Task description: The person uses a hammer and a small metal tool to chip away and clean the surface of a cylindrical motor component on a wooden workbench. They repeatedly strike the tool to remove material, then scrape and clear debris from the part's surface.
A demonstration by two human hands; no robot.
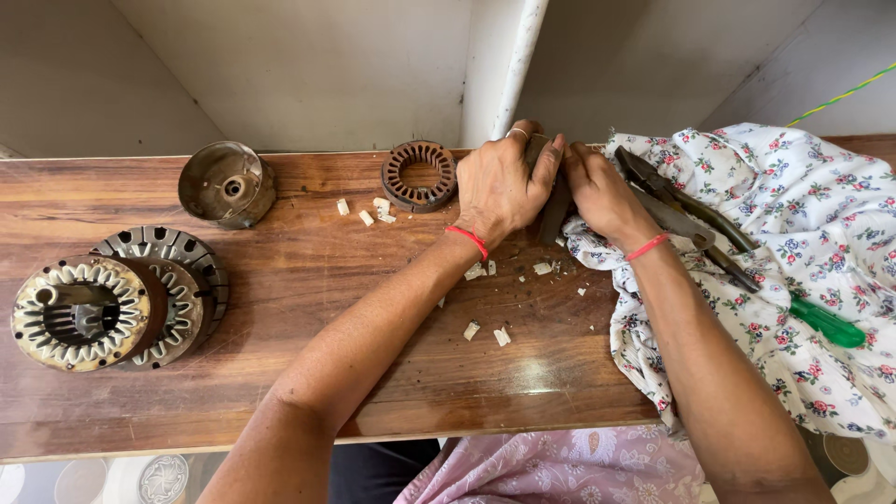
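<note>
Wood-grain brown bench (pixel 280 280) against a pale wall, seen from above. Left hand (pixel 499 187) is curled shut, fingers wrapped over a dark, narrow metal piece (pixel 553 213) standing at the far edge of the bench; a ring shows on one finger, a red thread band on the wrist. Right hand (pixel 602 191) is pressed against the same piece from the other side, fingers closed on it, also with a red wrist band. Exact shape of the dark piece is mostly hidden by both hands.

Just right of the right hand, dark metal pliers (pixel 691 210) lie on a white floral-print cloth (pixel 803 233) that drapes over the bench's right end; a green-handled tool (pixel 826 324) lies further right on the cloth.

Just left of the left hand sits a rusty brown slotted stator ring (pixel 419 175). Small white scraps (pixel 485 299) are scattered on the wood near it and below the hands.

Well apart to the left: a round grey metal cup-shaped housing (pixel 227 183), and at the far left a stack of toothed motor stators (pixel 112 303), the nearest one cream-and-brown.
</note>
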